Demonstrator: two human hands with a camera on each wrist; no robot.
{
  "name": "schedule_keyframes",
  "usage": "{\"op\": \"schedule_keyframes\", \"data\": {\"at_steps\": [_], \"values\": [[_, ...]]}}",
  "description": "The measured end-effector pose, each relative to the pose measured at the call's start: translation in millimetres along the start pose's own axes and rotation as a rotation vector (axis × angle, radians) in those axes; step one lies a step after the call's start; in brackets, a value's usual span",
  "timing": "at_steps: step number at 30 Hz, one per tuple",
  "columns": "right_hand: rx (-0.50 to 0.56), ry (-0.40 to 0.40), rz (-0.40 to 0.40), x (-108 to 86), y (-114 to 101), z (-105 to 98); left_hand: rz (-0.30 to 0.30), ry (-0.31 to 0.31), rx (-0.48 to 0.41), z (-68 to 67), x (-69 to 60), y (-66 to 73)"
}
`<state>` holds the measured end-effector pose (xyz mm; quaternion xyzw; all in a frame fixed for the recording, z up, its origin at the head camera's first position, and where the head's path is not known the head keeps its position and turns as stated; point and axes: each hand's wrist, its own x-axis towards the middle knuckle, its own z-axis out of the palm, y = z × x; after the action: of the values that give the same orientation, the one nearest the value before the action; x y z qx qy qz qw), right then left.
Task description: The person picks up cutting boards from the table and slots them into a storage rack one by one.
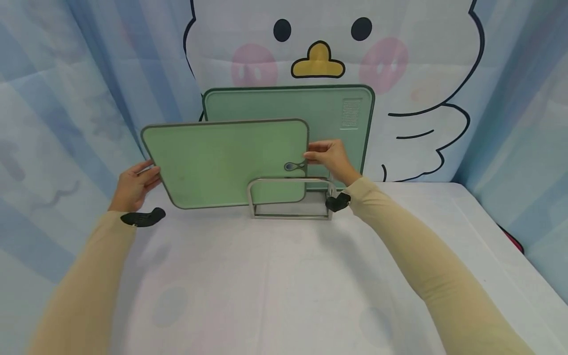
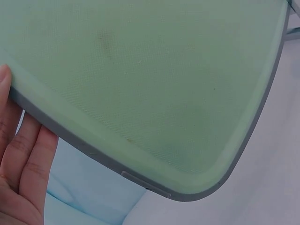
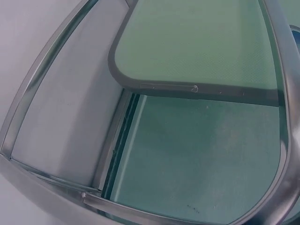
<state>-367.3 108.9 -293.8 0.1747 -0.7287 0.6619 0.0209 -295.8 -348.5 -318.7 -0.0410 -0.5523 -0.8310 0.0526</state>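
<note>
A light green cutting board [image 1: 222, 160] with a grey rim is held upright, tilted down slightly toward its right end. My left hand [image 1: 133, 187] grips its left edge; in the left wrist view, the fingers [image 2: 35, 164] sit at the grey rim. My right hand [image 1: 330, 158] pinches the right edge near the teardrop hole. The board's lower right part lies behind the front bar of a metal rack [image 1: 290, 180], its bottom edge above the rack's base in the right wrist view. A larger, darker green board [image 1: 326, 111] stands in the rack behind it. The right wrist view hides the right hand.
The rack stands toward the back of a table [image 1: 266, 276] covered with a white cloth. Behind it hangs a curtain [image 1: 426, 64] with a cartoon bird print. Blue curtains close in both sides. A black strap [image 1: 144, 217] is on each wrist.
</note>
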Motion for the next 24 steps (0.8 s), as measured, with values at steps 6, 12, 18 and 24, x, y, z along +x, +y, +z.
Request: {"op": "schedule_keyframes", "data": {"at_steps": [6,12,18,24], "values": [[-0.014,-0.007,0.0,0.1,1,-4,0.0,0.024,0.045,4.4,-0.5,-1.2],[0.008,-0.003,0.004,-1.2,2,-8,0.004,0.033,0.084,10.8,-0.3,-0.3],[-0.006,0.011,0.023,-3.1,2,-12,0.019,0.022,0.073,16.1,1.9,-1.5],[-0.014,0.018,0.038,-4.6,0,-16,0.039,0.021,0.054,19.4,5.2,-6.6]]}}
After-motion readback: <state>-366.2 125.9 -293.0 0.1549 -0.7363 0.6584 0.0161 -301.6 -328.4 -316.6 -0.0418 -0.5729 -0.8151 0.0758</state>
